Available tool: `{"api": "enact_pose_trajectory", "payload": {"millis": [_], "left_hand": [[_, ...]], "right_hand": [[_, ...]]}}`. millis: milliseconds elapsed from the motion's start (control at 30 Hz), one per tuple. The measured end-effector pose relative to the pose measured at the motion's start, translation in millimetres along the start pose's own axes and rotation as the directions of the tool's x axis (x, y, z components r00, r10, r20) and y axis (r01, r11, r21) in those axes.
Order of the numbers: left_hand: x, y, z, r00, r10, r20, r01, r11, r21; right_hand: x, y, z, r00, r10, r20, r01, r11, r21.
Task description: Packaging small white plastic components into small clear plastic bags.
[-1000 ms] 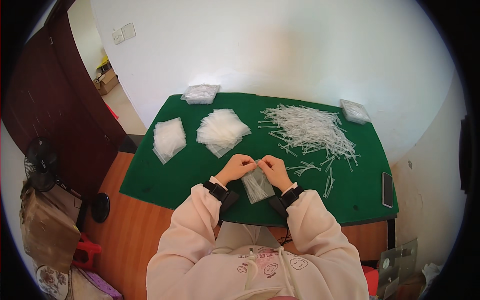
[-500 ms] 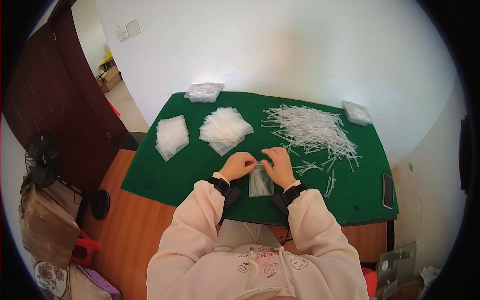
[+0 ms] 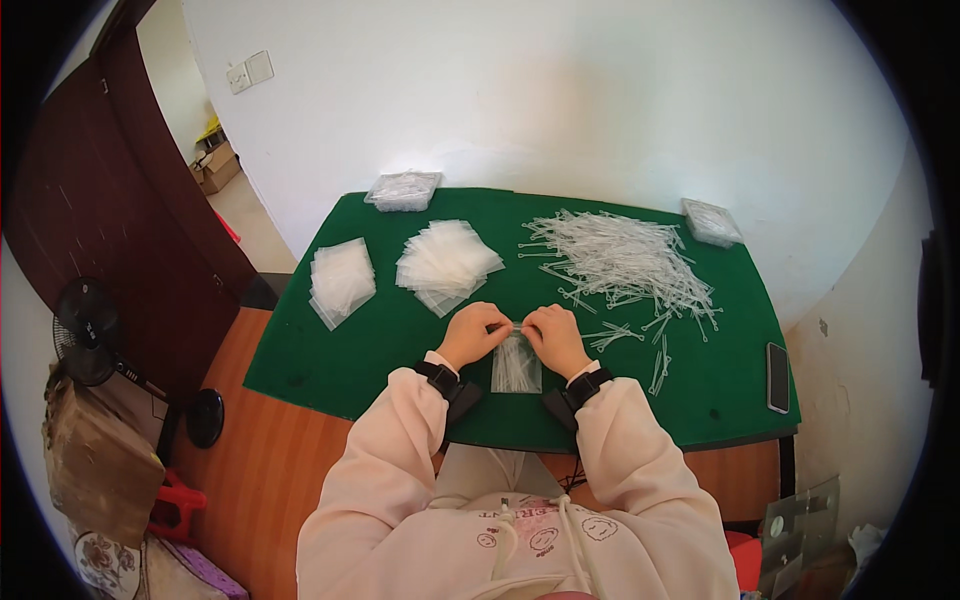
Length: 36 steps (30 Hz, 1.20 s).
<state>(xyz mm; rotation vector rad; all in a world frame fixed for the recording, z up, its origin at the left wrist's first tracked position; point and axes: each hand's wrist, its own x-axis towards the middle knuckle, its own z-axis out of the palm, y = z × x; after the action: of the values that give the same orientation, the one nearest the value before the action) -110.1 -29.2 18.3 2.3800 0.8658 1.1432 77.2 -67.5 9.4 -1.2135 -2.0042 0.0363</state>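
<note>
A clear zip bag (image 3: 516, 367) with a bundle of thin clear plastic sticks inside lies near the front of the green-covered table (image 3: 340, 370). My left hand (image 3: 477, 334) pinches its top edge from the left. From the right, my right hand (image 3: 556, 338) pinches the same edge, the fingertips of both hands close together. Beyond my right hand is a large heap of loose clear sticks (image 3: 610, 255), some with small looped ends. Several strays (image 3: 615, 335) lie between the heap and that hand.
Two stacks of empty clear bags, a smaller one (image 3: 342, 280) and a fanned one (image 3: 447, 262), lie left of centre. Clear boxes of sticks stand at the back left (image 3: 403, 190) and back right (image 3: 712, 222). A phone (image 3: 777, 377) rests by the right edge. A black fan (image 3: 90, 330) stands left.
My right hand's fingers, raised and apart before, have come down and closed on the bag's top edge beside my left fingers. The view has shifted slightly.
</note>
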Motion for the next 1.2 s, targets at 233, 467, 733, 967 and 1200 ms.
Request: {"api": "enact_pose_trajectory", "payload": {"millis": [233, 467, 733, 967, 1200], "left_hand": [[-0.7, -3.9, -2.3, 0.998, -0.023, 0.056, 0.019, 0.997, 0.07], [1.9, 3.8, 6.8, 0.985, 0.135, 0.106, -0.146, 0.984, 0.099], [0.2, 3.8, -3.9, 0.994, -0.008, 0.112, -0.003, 0.996, 0.093], [-1.9, 4.3, -1.3, 0.994, -0.021, 0.108, 0.014, 0.998, 0.063], [-0.7, 4.8, 1.2, 0.99, 0.047, 0.133, -0.047, 0.999, 0.003]], "right_hand": [[1.0, 5.7, -4.6, 1.0, 0.021, 0.003, -0.021, 0.999, -0.036], [1.5, -4.2, 3.1, 0.999, -0.053, -0.011, 0.054, 0.995, 0.088], [3.3, 5.8, -12.0, 0.999, 0.018, -0.04, -0.015, 0.997, 0.074], [2.1, -1.0, -7.2, 0.998, -0.041, -0.05, 0.045, 0.995, 0.084], [2.5, -2.6, -2.5, 0.995, -0.099, -0.019, 0.101, 0.99, 0.101]]}}
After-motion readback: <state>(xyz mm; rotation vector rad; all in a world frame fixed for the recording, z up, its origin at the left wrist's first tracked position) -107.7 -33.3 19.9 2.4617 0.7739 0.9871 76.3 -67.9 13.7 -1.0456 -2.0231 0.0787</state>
